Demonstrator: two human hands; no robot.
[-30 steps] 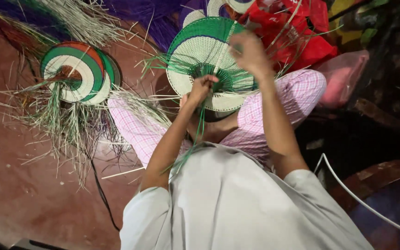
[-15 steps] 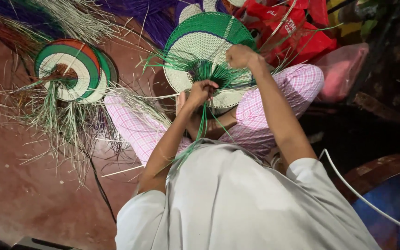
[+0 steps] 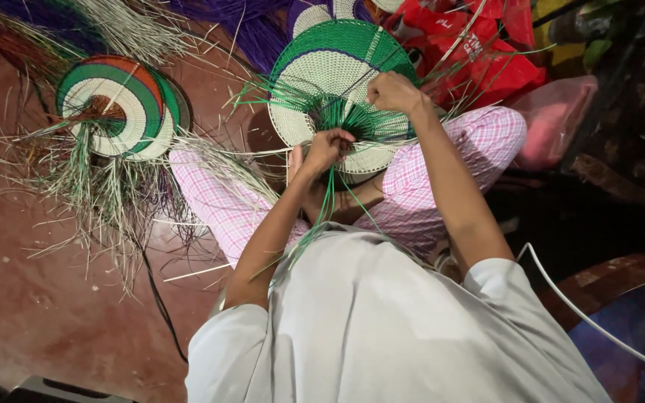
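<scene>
I note the right hand (image 3: 396, 92) has shifted lower on the woven fan (image 3: 330, 67), pinching a strand; the left hand (image 3: 328, 149) stays fisted around green strands (image 3: 352, 119) between them: weaving continues.

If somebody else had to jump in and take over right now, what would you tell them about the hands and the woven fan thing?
Left hand: closed on a bunch of green strands at the lower middle of the woven disc.
Right hand: gripping strands on the disc's right side.
The disc rests over the lap, against the pink checked trousers.
Done: cream centre and green outer band are woven.
Left: loose green strands stick out around the middle, not yet worked in.
Nearby: a multicoloured woven disc lies on the reddish floor with loose pale straw.
</scene>
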